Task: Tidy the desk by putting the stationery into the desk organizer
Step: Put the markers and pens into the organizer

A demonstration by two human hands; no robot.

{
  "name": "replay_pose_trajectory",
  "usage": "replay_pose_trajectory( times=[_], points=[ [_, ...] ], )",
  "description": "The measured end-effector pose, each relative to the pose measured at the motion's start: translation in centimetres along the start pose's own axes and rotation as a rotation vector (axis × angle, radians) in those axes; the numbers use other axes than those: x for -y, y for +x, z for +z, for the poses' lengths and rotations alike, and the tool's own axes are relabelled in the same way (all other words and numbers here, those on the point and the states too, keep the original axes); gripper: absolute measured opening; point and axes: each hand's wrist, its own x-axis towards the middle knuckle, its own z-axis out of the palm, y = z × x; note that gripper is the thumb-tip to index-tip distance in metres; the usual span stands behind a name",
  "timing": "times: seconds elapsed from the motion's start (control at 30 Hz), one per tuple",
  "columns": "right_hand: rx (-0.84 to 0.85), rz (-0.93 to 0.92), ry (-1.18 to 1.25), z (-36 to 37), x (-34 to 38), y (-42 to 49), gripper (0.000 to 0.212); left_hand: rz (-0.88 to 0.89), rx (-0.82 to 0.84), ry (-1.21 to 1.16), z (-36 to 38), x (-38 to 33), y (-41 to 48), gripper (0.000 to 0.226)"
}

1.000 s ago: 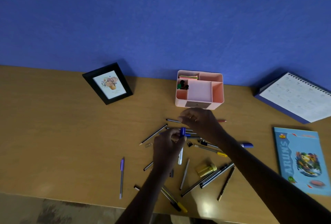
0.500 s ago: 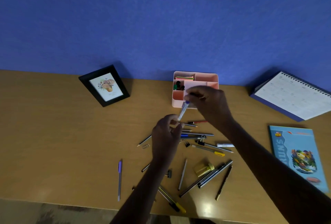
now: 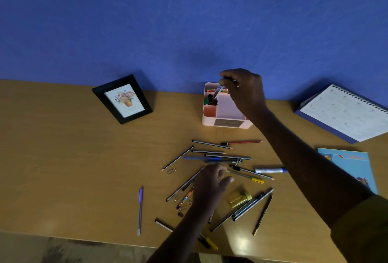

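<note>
Right hand (image 3: 243, 90) pinches a blue-capped marker (image 3: 218, 91) above the pink desk organizer (image 3: 225, 123) (aim tip-down into an empty compartment); left hand (image 3: 212, 183) hovers loosely curled, empty.

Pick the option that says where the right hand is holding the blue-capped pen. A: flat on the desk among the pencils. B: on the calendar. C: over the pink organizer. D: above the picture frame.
C: the right hand pinches the pen tip-down above the back of the pink organizer.

Organizer (image 3: 225, 123) stands behind scattered pens (image 3: 218, 158), between frame (image 3: 122, 99) and calendar (image 3: 344, 113).
</note>
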Motion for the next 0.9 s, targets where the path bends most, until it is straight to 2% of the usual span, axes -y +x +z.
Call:
replay_pose_trajectory(
  times=[0.2,0.43,0.57,0.8,0.9],
  points=[
    [0.092,0.025,-0.082,2.3,-1.3,-0.8,0.017,-0.008,0.024,0.026,0.5,0.3,-0.2,0.033],
    [0.179,0.136,-0.098,4.3,-2.7,-1.7,0.012,-0.028,0.016,0.029,0.1,0.8,0.0,0.033],
    [0.197,0.118,-0.163,4.9,-3.1,-1.8,0.011,-0.035,-0.005,0.048,0.1,1.4,0.1,0.032],
    [0.218,0.071,-0.192,4.8,-3.0,-2.3,0.022,-0.06,-0.019,0.03,-0.2,1.7,-0.1,0.028],
    [0.231,0.087,-0.151,4.2,-3.0,-3.0,0.033,-0.09,-0.034,0.013,-0.6,2.0,0.0,0.024]
  ],
)
